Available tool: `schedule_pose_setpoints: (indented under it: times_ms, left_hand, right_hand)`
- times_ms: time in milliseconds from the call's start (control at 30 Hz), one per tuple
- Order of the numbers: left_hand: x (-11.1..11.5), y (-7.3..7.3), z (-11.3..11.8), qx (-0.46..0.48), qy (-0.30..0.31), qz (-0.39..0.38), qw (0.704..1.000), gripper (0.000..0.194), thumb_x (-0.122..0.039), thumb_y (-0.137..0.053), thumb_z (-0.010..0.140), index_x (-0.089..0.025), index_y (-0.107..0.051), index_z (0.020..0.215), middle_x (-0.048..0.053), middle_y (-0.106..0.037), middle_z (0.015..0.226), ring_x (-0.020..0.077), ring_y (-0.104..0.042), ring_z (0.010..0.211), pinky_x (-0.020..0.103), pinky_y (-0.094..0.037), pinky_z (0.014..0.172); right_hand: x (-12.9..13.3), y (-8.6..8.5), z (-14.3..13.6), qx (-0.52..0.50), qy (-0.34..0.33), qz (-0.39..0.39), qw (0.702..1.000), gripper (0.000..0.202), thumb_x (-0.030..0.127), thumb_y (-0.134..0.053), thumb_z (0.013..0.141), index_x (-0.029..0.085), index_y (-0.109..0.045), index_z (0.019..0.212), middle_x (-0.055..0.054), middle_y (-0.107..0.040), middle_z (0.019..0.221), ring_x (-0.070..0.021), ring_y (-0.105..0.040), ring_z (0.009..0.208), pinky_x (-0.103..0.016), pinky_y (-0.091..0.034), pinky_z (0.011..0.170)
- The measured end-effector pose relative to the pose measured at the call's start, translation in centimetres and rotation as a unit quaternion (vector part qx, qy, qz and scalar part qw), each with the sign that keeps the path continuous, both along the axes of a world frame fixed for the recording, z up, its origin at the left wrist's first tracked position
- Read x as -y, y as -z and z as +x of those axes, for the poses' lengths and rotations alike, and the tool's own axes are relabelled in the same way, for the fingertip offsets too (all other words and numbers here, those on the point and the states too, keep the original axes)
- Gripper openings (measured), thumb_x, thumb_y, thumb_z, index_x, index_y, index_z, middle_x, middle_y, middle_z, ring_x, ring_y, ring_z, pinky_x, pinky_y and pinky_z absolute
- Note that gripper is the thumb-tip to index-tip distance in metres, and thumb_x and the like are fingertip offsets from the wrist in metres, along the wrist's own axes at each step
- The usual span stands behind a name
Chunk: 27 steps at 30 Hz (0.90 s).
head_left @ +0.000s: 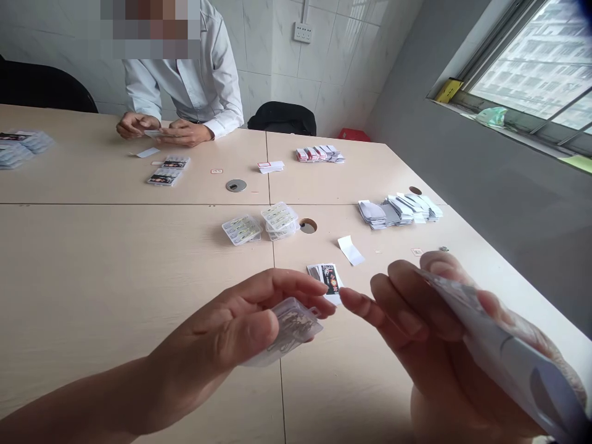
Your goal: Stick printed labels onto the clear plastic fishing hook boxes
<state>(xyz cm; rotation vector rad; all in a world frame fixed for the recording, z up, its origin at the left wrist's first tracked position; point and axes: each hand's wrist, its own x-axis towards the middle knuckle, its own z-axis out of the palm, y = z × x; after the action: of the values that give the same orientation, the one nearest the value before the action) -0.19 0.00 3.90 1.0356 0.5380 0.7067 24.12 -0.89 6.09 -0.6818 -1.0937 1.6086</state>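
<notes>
My left hand [226, 327] grips a small clear plastic box [293, 330] between thumb and fingers, tilted above the table. Thin metal pieces, perhaps hooks, show through its lid. In my right hand [416, 333], a thin pale sheet [522, 370] is pinched near its upper edge and seen almost edge-on, so its print is mostly hidden. The little finger of that hand stretches toward the box without touching it. Beyond the fingers lies a small stack of printed cards [329, 280], and past it one white slip [351, 251].
Stacked clear boxes [242, 229] stand mid-table beside a round cable hole [308, 226]. Bundles of white slips [401, 209] lie to the right, with red-edged bundles [320, 154] farther back. Across the table, a person in a white shirt [185, 86] handles a small item near more boxes [169, 171].
</notes>
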Motion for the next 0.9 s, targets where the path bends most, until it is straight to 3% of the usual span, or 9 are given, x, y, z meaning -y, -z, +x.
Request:
schedule_pose_setpoints:
  times_ms: [133, 367, 600, 733, 900]
  left_hand:
    - [-0.19, -0.16, 0.2, 0.026, -0.001, 0.015, 1.0, 0.042, -0.055, -0.054, 0.097, -0.028, -0.066, 0.127, 0.007, -0.065, 0.138, 0.0296, -0.057, 0.126, 0.039, -0.04, 0.107]
    - [0.09, -0.21, 0.24, 0.031, -0.007, 0.02, 0.999, 0.044, -0.057, -0.055, 0.096, -0.029, -0.066, 0.128, 0.005, -0.065, 0.135, 0.0265, -0.057, 0.123, 0.035, -0.043, 0.102]
    - [-0.23, 0.1, -0.06, 0.013, 0.006, 0.008, 1.0, 0.044, -0.056, -0.054, 0.096, -0.028, -0.065, 0.128, 0.006, -0.06, 0.144, 0.0295, -0.053, 0.13, 0.035, -0.042, 0.102]
    - [-0.45, 0.24, 0.09, 0.025, 0.005, 0.013, 1.0, 0.042, -0.053, -0.055, 0.097, -0.028, -0.065, 0.128, 0.006, -0.062, 0.142, 0.0276, -0.055, 0.127, 0.034, -0.042, 0.101]
    - [-0.34, -0.03, 0.16, 0.017, 0.001, 0.013, 1.0, 0.042, -0.055, -0.054, 0.097, -0.028, -0.066, 0.126, 0.004, -0.064, 0.134, 0.0233, -0.057, 0.121, 0.03, -0.043, 0.098]
  right_hand:
    - [0.0, -0.12, -0.19, -0.008, 0.0, -0.021, 1.0, 0.011, 0.046, -0.067, 0.092, 0.039, -0.072, 0.098, 0.001, -0.069, 0.079, -0.0193, -0.068, 0.076, -0.04, -0.062, 0.083]
    - [-0.22, 0.11, -0.1, -0.003, -0.003, -0.012, 1.0, 0.013, 0.045, -0.062, 0.095, 0.037, -0.072, 0.1, 0.0, -0.067, 0.075, -0.0199, -0.068, 0.077, -0.034, -0.06, 0.07]
    - [-0.23, 0.18, -0.18, -0.029, -0.023, 0.0, 0.999, 0.013, 0.041, -0.064, 0.095, 0.037, -0.072, 0.105, 0.001, -0.074, 0.083, -0.0164, -0.071, 0.075, -0.042, -0.055, 0.105]
    - [-0.38, 0.14, -0.5, -0.033, -0.018, 0.029, 0.999, 0.013, 0.042, -0.065, 0.094, 0.035, -0.074, 0.102, 0.002, -0.074, 0.08, -0.0169, -0.073, 0.074, -0.042, -0.059, 0.1]
    - [-0.18, -0.47, -0.73, -0.036, -0.005, -0.009, 0.999, 0.012, 0.038, -0.068, 0.093, 0.033, -0.075, 0.101, 0.002, -0.078, 0.089, -0.0162, -0.072, 0.073, -0.042, -0.061, 0.097]
